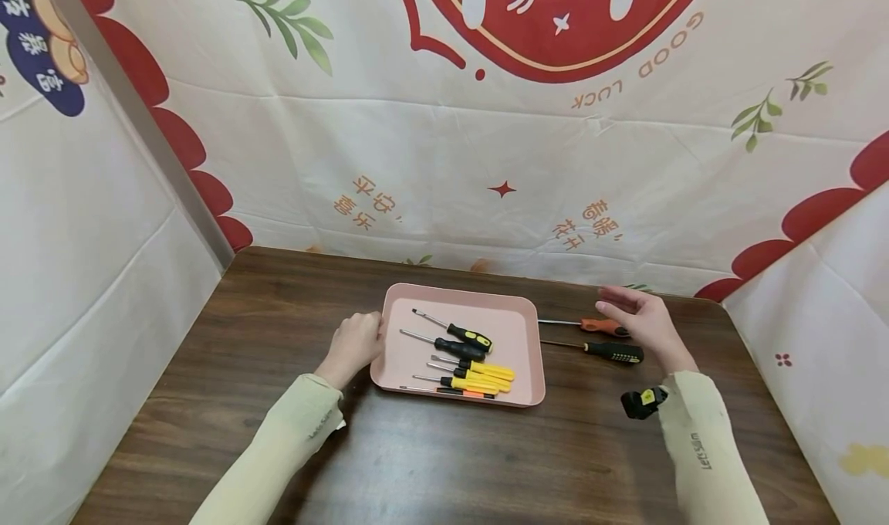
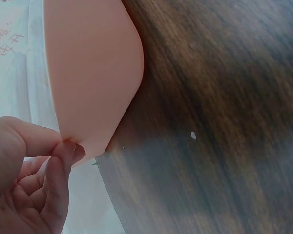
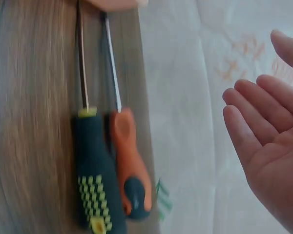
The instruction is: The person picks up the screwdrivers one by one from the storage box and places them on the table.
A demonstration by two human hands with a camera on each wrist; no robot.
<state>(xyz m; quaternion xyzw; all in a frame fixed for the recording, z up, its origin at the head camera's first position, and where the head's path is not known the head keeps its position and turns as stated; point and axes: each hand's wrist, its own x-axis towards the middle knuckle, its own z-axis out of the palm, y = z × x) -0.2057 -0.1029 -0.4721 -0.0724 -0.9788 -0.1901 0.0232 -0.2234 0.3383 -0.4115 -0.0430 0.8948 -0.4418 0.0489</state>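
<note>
A pink tray [image 1: 417,355] lies on the table with several screwdrivers in it. Its left wall is pinched between the thumb and fingers of my left hand [image 1: 356,343], which shows closely in the left wrist view [image 2: 34,180]. Over the table's right part, my right hand [image 1: 649,326] hovers with fingers extended and nothing in it. Below it lie an orange-handled screwdriver [image 1: 603,326] and a black-and-yellow screwdriver [image 1: 614,353], side by side, shafts toward the tray. In the right wrist view the black handle [image 3: 95,165] is left of the orange one [image 3: 129,156].
Inside the tray are black-handled screwdrivers [image 1: 460,348], yellow-handled ones [image 1: 489,370] and a thin red-and-black one [image 1: 465,392]. A printed white cloth [image 1: 444,154] hangs behind the brown wooden table [image 1: 444,463]. A black device [image 1: 642,403] sits at the right wrist.
</note>
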